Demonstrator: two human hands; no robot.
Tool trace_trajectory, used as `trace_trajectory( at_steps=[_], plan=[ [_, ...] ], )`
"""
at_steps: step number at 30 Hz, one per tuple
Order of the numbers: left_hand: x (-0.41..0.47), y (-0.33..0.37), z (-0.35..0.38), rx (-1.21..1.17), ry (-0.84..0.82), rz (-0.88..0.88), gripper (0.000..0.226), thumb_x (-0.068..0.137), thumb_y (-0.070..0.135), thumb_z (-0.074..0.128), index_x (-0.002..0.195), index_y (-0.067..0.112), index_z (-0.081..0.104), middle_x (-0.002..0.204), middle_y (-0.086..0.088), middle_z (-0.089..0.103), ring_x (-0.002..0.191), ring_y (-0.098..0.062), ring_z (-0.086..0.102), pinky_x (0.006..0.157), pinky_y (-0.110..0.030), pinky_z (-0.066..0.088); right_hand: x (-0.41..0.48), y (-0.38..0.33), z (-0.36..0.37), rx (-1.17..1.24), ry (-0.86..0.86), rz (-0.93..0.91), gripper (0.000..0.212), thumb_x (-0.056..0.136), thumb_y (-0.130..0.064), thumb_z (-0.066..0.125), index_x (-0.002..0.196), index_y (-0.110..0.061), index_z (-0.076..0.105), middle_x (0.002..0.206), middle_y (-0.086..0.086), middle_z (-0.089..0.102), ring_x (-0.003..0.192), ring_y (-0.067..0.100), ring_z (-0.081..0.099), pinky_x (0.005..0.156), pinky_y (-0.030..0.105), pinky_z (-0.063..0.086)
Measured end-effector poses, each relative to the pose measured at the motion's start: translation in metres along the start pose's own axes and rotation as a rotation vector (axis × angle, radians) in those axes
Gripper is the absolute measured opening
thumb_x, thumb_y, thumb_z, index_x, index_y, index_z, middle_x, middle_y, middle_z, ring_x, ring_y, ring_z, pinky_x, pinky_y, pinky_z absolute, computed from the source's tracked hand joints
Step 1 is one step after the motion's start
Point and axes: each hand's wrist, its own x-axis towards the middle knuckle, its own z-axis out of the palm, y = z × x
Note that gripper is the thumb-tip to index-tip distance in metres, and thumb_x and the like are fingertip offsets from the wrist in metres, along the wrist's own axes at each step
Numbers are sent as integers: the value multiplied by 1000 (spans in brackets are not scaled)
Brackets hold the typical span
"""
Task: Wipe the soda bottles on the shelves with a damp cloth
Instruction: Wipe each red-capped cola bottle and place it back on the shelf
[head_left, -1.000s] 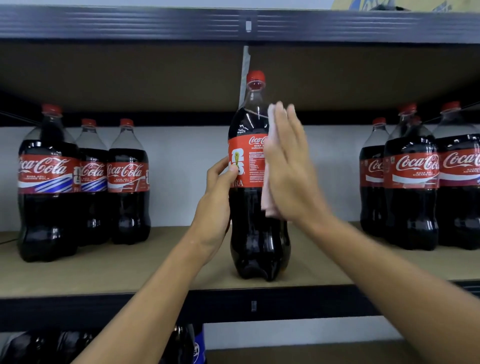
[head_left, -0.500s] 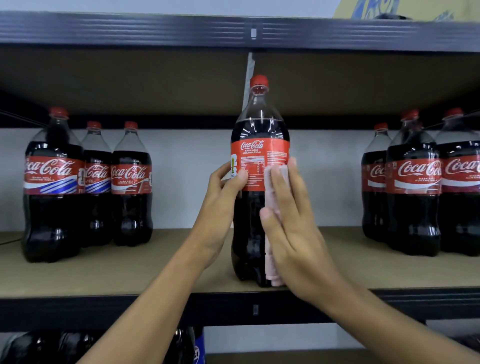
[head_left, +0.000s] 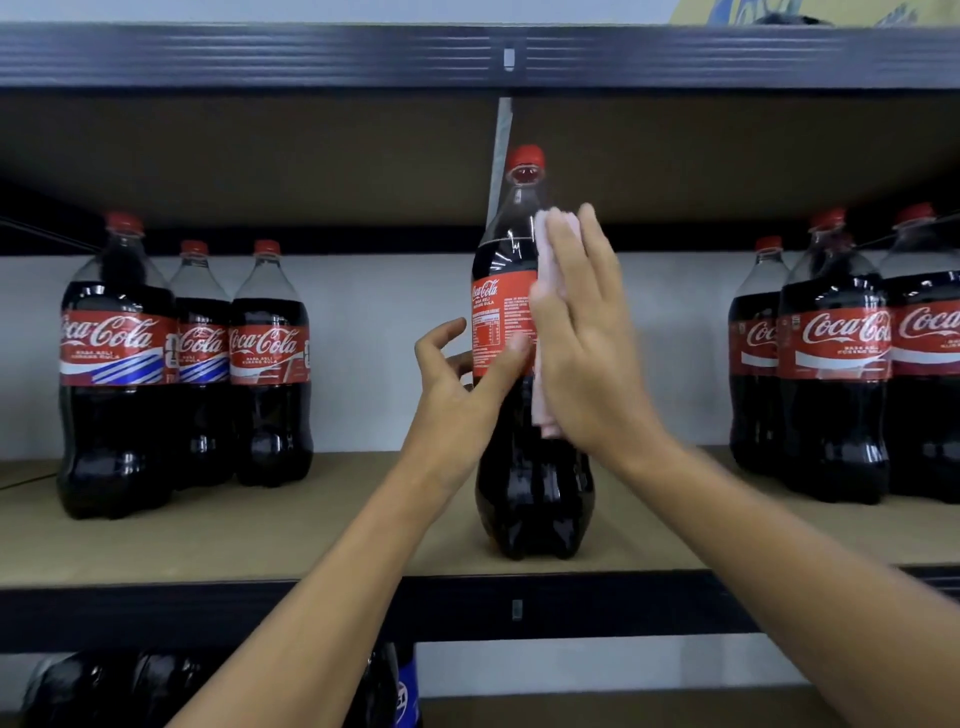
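Head view: right hand (head_left: 587, 353) flat, pressing cloth (head_left: 550, 244) to bottle (head_left: 530, 493); left hand (head_left: 457, 395) spread, thumb steadying label (head_left: 493, 322). Advise even pressure, full-height strokes.

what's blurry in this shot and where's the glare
Head view: motion blur smears the right hand and the pink cloth; the centre bottle has soft label text and small glints on its clear shoulder; the upper shelf underside lies in shadow.

Both the left hand (head_left: 457, 384) and the right hand (head_left: 587, 353) are bare (the right one's outline is smeared by blur), with slender fingers; the forearms (head_left: 322, 597) are unsleeved to the frame's edge
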Motion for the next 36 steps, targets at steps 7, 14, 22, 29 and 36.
trace_trajectory(
  at_steps=[7, 14, 22, 29, 36],
  plan=[
    [-2, -3, -2, -77, -28, 13, 54, 80, 65, 67, 123, 43, 42, 124, 1, 68, 107, -12, 73, 101, -40, 56, -83, 17, -8, -331, -192, -25, 61, 107, -55, 13, 160, -43, -13, 166, -21, -25, 153, 10, -26, 127, 47, 1],
    [0, -3, 3, -134, 0, -40, 31, 101, 48, 55, 128, 35, 48, 111, 9, 71, 94, -2, 73, 94, -34, 54, 26, -8, -3, 7, 33, 48, 46, 112, -28, 33, 157, -26, 38, 167, -7, 27, 153, 2, 16, 120, 21, 16],
    [-2, 1, -1, -185, 13, -26, 61, 80, 56, 56, 133, 28, 42, 125, -1, 67, 105, -8, 72, 98, -37, 56, -39, 3, 3, -25, -78, 11, 58, 111, -43, 30, 161, -43, 1, 168, -22, -8, 150, -10, -3, 123, 31, 19],
    [-3, 1, -1, -65, -7, -41, 60, 72, 68, 69, 117, 42, 38, 126, 1, 62, 105, -12, 73, 97, -40, 58, -59, 3, -6, -42, -165, -10, 54, 110, -47, 27, 149, -63, -7, 163, -32, -17, 151, -8, -6, 125, 38, 20],
    [-1, 0, -1, -69, 5, -63, 46, 95, 58, 59, 129, 28, 52, 115, 4, 72, 93, -1, 73, 89, -30, 54, 45, -13, -6, 61, -7, 75, 44, 110, -29, 37, 153, -26, 46, 164, -8, 33, 151, -1, 21, 124, 24, 17]
  ],
)
